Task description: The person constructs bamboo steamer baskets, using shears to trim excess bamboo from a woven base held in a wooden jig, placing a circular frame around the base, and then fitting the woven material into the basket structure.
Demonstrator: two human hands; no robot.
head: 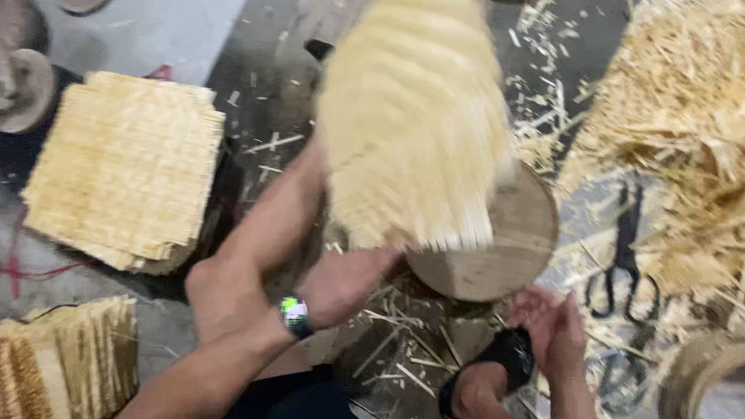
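Note:
My left hand (343, 281), with a watch on its wrist, grips the lower edge of a pale mat of thin bamboo strips (414, 113). The mat stands upright in front of me and is blurred by motion. It hides part of a round wooden block (501, 249) on the floor behind it. My right hand (550, 331) is lower right, fingers loosely apart, holding nothing, and rests by my foot in a black sandal (504, 354). My bare left leg (251, 243) lies bent beside the mat.
A stack of woven bamboo mats (126, 172) lies at left, and another bundle (39, 364) at bottom left. Black scissors (622, 261) lie right of the block. There is a heap of shavings (717, 133) at right, a round hoop basket (722, 412) at bottom right, and wooden discs (7, 38) at top left.

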